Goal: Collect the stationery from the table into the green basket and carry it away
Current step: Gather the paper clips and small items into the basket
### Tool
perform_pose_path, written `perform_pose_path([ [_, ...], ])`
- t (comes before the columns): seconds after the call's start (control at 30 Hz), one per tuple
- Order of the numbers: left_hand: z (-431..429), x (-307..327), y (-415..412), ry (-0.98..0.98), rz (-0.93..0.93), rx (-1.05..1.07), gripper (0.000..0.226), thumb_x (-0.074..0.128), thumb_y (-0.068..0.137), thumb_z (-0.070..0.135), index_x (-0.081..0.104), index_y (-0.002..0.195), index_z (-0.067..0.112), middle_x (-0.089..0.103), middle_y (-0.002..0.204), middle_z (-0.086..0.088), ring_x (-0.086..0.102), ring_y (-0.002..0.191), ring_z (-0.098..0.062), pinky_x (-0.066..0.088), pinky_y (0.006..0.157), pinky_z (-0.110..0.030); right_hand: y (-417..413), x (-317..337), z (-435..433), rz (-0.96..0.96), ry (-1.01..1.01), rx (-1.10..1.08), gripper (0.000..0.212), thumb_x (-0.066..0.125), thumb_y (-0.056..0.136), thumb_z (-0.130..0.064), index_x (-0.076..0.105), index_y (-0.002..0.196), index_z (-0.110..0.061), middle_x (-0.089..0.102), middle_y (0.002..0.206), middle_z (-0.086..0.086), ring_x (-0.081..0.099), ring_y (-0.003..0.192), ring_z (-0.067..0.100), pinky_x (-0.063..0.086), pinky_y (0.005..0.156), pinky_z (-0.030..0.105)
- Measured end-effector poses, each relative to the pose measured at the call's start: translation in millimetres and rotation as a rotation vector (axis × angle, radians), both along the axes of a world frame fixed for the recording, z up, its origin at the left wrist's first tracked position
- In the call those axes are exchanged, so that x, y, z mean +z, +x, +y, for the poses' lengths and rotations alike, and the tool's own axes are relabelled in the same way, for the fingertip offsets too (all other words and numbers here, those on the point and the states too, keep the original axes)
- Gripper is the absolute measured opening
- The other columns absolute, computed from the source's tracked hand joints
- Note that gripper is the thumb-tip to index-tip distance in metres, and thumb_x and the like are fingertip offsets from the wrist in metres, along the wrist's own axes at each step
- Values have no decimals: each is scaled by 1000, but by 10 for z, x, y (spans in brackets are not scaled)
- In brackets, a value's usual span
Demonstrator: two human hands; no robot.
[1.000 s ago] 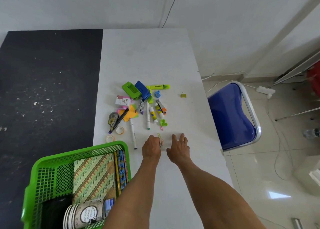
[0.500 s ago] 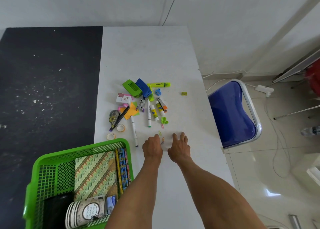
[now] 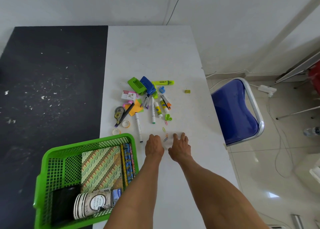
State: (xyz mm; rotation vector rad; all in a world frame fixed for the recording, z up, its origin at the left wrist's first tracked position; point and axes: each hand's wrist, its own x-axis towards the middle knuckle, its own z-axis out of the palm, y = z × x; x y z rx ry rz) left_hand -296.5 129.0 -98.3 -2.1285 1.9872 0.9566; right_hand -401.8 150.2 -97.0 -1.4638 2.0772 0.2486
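Note:
The green basket [image 3: 52,159] stands at the near left, half on the white table [image 3: 152,55]. It holds a patterned notebook [image 3: 102,166], pencils, a stack of paper cups and a black item. Loose stationery lies in a heap mid-table: a green punch [image 3: 136,86], a blue stapler [image 3: 147,86], a highlighter [image 3: 164,82], markers, glue sticks [image 3: 158,109], tape rolls and sticky notes. Several coloured paper clips [image 3: 165,138] lie between my left hand [image 3: 154,146] and my right hand [image 3: 180,145]. Both hands rest on the table. My right fingers are spread; my left fingers bend under, their tips hidden.
A black tabletop [image 3: 52,90] adjoins the white one on the left. A blue chair [image 3: 237,111] stands close to the table's right edge. A small yellow sharpener [image 3: 187,91] lies apart on the right. Cables and a power strip [image 3: 266,89] lie on the floor.
Both hands stay beside the paper clips with barely any movement. The view has shifted slightly.

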Motion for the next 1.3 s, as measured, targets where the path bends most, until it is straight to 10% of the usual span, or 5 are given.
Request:
perform_pose_path([
  [0.67, 555, 1151, 1287, -247, 25, 34, 14, 53, 89, 16, 58, 78, 9, 66, 88, -13, 65, 86, -32, 48, 61, -35, 964, 891, 327, 22, -178, 33, 65, 53, 92, -26, 20, 147, -16, 8, 155, 19, 13, 142, 35, 33, 105, 49],
  [1.03, 1342, 930, 1653, 67, 10, -60, 14, 58, 90, 6, 65, 102, 2, 65, 101, -12, 68, 88, -28, 54, 70, -33, 1409, 980, 723, 24, -182, 41, 63, 53, 91, -26, 22, 145, -16, 13, 152, 19, 13, 141, 36, 34, 103, 50],
  [1.3, 1408, 963, 1726, 75, 61, -68, 25, 53, 90, 3, 51, 66, 11, 68, 97, -16, 67, 86, -29, 51, 68, -32, 1419, 952, 884, 39, -165, 14, 63, 53, 89, -26, 24, 144, -16, 12, 153, 20, 16, 140, 35, 34, 103, 51],
])
